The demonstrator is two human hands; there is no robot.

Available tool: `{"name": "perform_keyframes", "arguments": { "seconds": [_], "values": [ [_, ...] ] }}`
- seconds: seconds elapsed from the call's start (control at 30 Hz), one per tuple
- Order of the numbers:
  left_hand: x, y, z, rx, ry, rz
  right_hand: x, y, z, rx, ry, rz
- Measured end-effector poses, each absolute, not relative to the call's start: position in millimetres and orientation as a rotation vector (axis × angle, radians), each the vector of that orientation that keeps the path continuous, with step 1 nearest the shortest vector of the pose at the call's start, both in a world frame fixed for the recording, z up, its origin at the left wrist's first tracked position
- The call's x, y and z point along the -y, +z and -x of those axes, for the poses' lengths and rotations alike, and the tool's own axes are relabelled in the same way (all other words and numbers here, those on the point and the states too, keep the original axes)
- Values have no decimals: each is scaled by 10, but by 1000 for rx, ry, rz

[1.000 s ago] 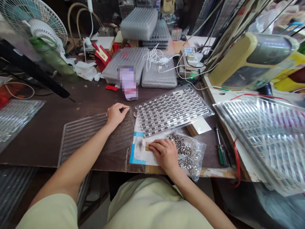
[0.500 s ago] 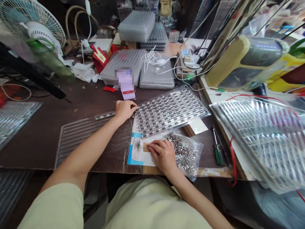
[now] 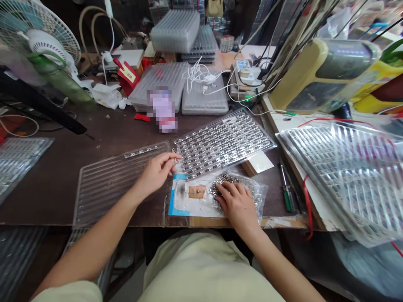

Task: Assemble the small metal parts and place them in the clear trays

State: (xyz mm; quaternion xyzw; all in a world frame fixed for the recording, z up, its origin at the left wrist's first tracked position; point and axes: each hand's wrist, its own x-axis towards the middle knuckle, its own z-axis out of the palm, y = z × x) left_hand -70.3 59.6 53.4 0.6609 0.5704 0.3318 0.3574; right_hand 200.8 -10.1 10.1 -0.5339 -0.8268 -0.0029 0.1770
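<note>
My left hand (image 3: 159, 170) is closed in a pinch by the left edge of a clear ridged tray (image 3: 225, 144) filled with rows of small black-and-silver connectors. What its fingertips hold is too small to make out. My right hand (image 3: 237, 203) has its fingers bent into a heap of small metal parts (image 3: 220, 184) on a clear plastic bag (image 3: 261, 197). Between the hands, a small brown block (image 3: 192, 192) with a tiny metal piece on it rests on a white sheet with blue edging (image 3: 178, 203). Left of it lies another ridged tray (image 3: 103, 184) with a short row of connectors.
A green-handled screwdriver (image 3: 286, 195) lies right of the bag. More clear trays (image 3: 343, 176) are stacked at the right. Behind stand a blurred phone (image 3: 163, 109), tray stacks (image 3: 204, 102) with white cables, a fan (image 3: 47, 37) and a yellowish machine (image 3: 324, 79).
My left hand has come down and toward me from the tray's upper left corner. My right hand has left the brown block and moved right into the metal parts.
</note>
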Motion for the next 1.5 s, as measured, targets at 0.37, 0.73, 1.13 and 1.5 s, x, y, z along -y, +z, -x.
{"name": "perform_keyframes", "arguments": {
  "seconds": [0.37,0.73,1.13,1.5],
  "values": [
    [66,136,272,-1478,926,-1831,72,97,-2005,2077,196,1423],
    [96,46,129,-1477,929,-2061,78,111,-1982,2004,365,1371],
    [88,53,171,-1541,1136,-1821,28,85,-1616,2080,347,1411],
    [63,52,180,-1560,1129,-1771,64,99,-1727,2201,106,1538]
  ]
}}
